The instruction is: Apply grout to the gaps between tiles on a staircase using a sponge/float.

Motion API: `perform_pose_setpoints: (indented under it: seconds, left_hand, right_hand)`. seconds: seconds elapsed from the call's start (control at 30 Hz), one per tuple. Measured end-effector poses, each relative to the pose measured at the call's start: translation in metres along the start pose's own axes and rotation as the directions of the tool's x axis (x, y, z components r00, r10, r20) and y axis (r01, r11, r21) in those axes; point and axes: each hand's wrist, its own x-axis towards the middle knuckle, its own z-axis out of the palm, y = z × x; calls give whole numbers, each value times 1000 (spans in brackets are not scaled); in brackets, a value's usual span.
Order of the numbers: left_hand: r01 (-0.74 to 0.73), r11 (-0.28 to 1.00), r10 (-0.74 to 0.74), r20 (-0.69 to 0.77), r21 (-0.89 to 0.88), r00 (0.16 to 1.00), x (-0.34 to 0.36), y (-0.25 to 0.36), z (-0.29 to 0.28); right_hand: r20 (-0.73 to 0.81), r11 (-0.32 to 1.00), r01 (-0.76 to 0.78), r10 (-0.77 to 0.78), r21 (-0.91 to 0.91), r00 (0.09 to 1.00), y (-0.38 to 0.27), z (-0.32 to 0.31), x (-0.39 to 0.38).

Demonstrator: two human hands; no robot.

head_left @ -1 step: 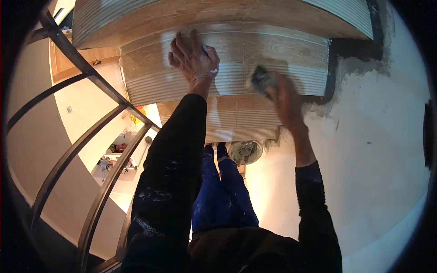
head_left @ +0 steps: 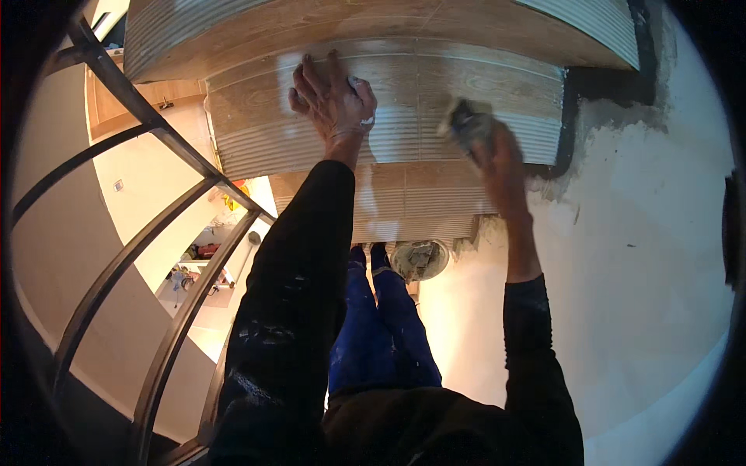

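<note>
My left hand (head_left: 334, 102) lies with spread fingers on a wood-look tiled stair step (head_left: 256, 116), the fingertips near the back of the tread. White smears mark the skin near its thumb and wrist. In my right hand (head_left: 501, 167) is a block that looks like a sponge (head_left: 468, 126), dark with a pale edge and blurred by motion. It is over the right part of the same step, by the ridged front strip; whether it touches the tile cannot be made out.
A metal railing (head_left: 116, 276) runs along the left. At the right is a pale wall (head_left: 622, 194) with grey mortar patches beside the steps. A round bucket (head_left: 420, 260) of greyish contents stands below, near my feet. Another step (head_left: 311, 23) rises above.
My right hand has shifted a little to the right along the step with the sponge. The left hand stays in place.
</note>
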Motion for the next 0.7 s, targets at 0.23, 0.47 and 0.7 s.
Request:
perform_pose_setpoints:
  seconds: [0.23, 0.47, 0.7]
  left_hand:
    - [7, 1000, -6, 71, -5, 997, -4, 0, -1]
    - [-31, 999, 32, 21, -11, 999, -5, -7, -5]
    - [-211, 974, 200, -128, -79, 971, -11, -8, -2]
  right_hand:
    - [-68, 1000, 1, 0, 18, 998, -6, -22, 43]
    - [-121, 994, 5, 8, 108, 993, -35, -23, 14]
    - [-122, 731, -344, 502, 589, 856, -22, 35, -142]
